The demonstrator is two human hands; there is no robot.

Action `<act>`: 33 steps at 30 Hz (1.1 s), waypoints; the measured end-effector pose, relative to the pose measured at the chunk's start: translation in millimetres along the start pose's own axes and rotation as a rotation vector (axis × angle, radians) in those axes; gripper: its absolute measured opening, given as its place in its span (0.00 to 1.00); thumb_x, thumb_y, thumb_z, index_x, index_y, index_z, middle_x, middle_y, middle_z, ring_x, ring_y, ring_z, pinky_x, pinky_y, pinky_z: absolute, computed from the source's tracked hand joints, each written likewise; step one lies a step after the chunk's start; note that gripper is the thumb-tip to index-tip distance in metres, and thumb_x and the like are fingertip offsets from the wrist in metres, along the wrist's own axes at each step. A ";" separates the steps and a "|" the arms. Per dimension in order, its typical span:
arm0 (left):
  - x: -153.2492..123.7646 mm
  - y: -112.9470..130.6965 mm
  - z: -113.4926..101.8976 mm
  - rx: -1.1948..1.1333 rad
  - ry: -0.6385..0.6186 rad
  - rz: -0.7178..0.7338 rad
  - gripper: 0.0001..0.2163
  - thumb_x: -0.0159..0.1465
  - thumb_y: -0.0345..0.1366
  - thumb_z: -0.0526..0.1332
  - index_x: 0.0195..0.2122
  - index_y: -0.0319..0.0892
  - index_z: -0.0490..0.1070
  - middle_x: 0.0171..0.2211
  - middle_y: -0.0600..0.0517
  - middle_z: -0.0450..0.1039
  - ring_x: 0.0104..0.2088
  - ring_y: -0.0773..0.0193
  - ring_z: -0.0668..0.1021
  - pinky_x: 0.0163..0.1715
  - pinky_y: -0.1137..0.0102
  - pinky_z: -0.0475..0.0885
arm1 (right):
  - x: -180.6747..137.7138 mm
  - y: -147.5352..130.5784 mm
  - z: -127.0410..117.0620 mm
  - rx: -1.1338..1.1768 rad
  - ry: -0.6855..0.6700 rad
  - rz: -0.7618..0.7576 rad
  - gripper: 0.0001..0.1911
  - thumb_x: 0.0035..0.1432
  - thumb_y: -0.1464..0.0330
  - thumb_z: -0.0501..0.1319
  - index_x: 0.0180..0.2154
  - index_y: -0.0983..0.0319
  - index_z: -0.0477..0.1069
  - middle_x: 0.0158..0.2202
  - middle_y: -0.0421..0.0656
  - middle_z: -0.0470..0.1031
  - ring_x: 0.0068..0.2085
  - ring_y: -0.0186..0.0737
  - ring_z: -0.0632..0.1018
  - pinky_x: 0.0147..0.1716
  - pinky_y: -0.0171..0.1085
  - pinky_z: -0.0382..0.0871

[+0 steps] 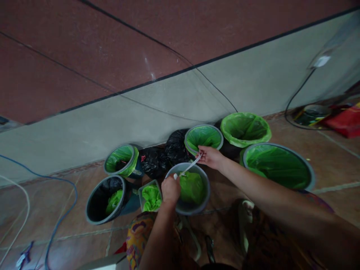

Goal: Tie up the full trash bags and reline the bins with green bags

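Note:
My left hand (170, 189) is closed on the near rim of a grey bin (188, 208) that holds a loose green bag (191, 186). It also pinches one end of a thin white strip (190, 165). My right hand (210, 156) is closed on the strip's other end, above the bin's far rim. The strip is stretched taut between both hands. Several other bins lined with green bags stand around: one behind (203, 137), one further right (245, 129), a big one at right (278, 165).
At the left stand a bin with a black liner (105, 198), a green-lined bin (121, 160) and a small square container of green bags (150, 196). Black bags (164, 153) lie by the grey wall. Cables cross the tiled floor at left and right. Red items (344, 122) lie far right.

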State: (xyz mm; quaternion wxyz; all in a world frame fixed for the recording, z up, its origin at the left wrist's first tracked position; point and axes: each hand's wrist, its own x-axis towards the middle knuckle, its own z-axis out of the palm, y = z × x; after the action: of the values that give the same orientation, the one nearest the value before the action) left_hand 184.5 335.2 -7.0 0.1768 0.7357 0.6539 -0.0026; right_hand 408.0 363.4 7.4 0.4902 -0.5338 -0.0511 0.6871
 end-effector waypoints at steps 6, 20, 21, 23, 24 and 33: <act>8.1 -12.5 -0.7 -0.449 -0.014 -0.044 0.14 0.65 0.37 0.58 0.23 0.42 0.72 0.22 0.52 0.72 0.28 0.63 0.75 0.31 0.71 0.63 | 6.3 8.7 -6.9 -0.118 0.147 0.069 0.15 0.68 0.70 0.52 0.26 0.61 0.63 0.19 0.36 0.67 0.25 0.32 0.73 0.36 0.37 0.72; 10.6 5.9 12.8 -1.407 -0.201 -0.034 0.14 0.48 0.43 0.72 0.28 0.39 0.75 0.22 0.57 0.69 0.23 0.71 0.69 0.27 0.73 0.65 | -30.4 10.7 22.5 -0.165 -0.452 -0.098 0.04 0.58 0.69 0.66 0.32 0.63 0.74 0.27 0.38 0.75 0.28 0.33 0.75 0.35 0.37 0.74; 11.0 5.5 13.7 -1.360 -0.210 0.015 0.12 0.47 0.40 0.71 0.30 0.39 0.76 0.22 0.57 0.69 0.23 0.71 0.69 0.28 0.73 0.65 | -32.1 12.4 24.4 -0.161 -0.507 -0.116 0.05 0.56 0.69 0.68 0.32 0.63 0.74 0.27 0.38 0.75 0.28 0.33 0.75 0.36 0.37 0.74; 11.4 5.4 15.9 -1.212 -0.216 0.112 0.09 0.47 0.36 0.70 0.29 0.38 0.77 0.22 0.57 0.69 0.24 0.71 0.68 0.28 0.73 0.63 | -33.7 16.3 28.1 -0.152 -0.586 -0.146 0.08 0.52 0.67 0.71 0.33 0.64 0.75 0.28 0.39 0.75 0.30 0.33 0.75 0.36 0.36 0.74; 11.2 5.8 17.1 -1.119 -0.220 0.155 0.08 0.48 0.35 0.69 0.28 0.38 0.77 0.21 0.57 0.68 0.24 0.71 0.67 0.27 0.73 0.61 | -33.8 18.2 30.1 -0.136 -0.603 -0.159 0.09 0.51 0.67 0.72 0.33 0.64 0.76 0.28 0.39 0.75 0.30 0.33 0.76 0.37 0.36 0.73; 10.0 6.9 21.8 -0.785 -0.164 0.249 0.13 0.63 0.43 0.57 0.28 0.40 0.75 0.19 0.56 0.65 0.22 0.68 0.67 0.26 0.71 0.59 | -20.6 11.9 32.2 -0.380 -0.332 -0.485 0.07 0.53 0.69 0.66 0.37 0.60 0.78 0.40 0.42 0.80 0.44 0.39 0.78 0.51 0.43 0.69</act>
State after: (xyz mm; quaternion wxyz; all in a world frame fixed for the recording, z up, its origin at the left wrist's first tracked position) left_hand 197.6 338.5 -28.0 0.4942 0.6831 0.4952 0.2096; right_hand 374.3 356.8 28.1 0.5162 -0.4688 -0.3823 0.6062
